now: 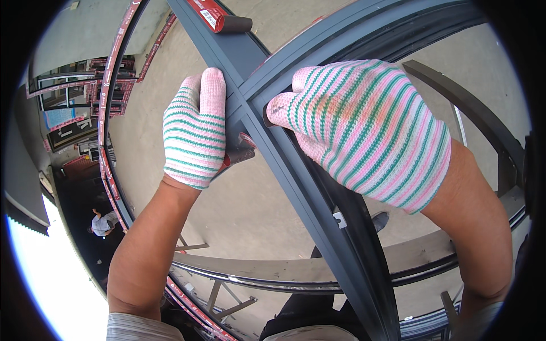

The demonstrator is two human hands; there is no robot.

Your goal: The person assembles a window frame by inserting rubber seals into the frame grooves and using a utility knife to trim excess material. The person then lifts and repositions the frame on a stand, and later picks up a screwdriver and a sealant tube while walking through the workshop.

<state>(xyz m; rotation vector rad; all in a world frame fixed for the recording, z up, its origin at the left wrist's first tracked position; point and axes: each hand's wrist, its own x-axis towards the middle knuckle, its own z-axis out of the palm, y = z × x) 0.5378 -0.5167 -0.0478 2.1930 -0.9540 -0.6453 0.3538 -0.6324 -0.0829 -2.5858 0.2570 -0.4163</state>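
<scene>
Grey metal window-frame profiles [290, 166] cross and meet before me, between my two gloved hands. My left hand [196, 128], in a pink, white and green striped knit glove, lies on the left side of the joint, fingers close together; its palm side is hidden. My right hand [358, 128], in a matching glove with an orange-brown stain, is bent over the right side of the joint. A dark strip edge shows at its fingertip; what the fingers hold is hidden. Curled red-and-dark protective film [234, 24] peels from the upper profile, and another curl [241, 155] hangs beside my left hand.
A metal support rail [298, 269] runs across below the frame. A small metal bracket [339, 218] sits on the lower profile. A dark curved bar [465, 98] stands at right. Film-covered frames [113, 85] are at left; a person [102, 223] is far off at lower left.
</scene>
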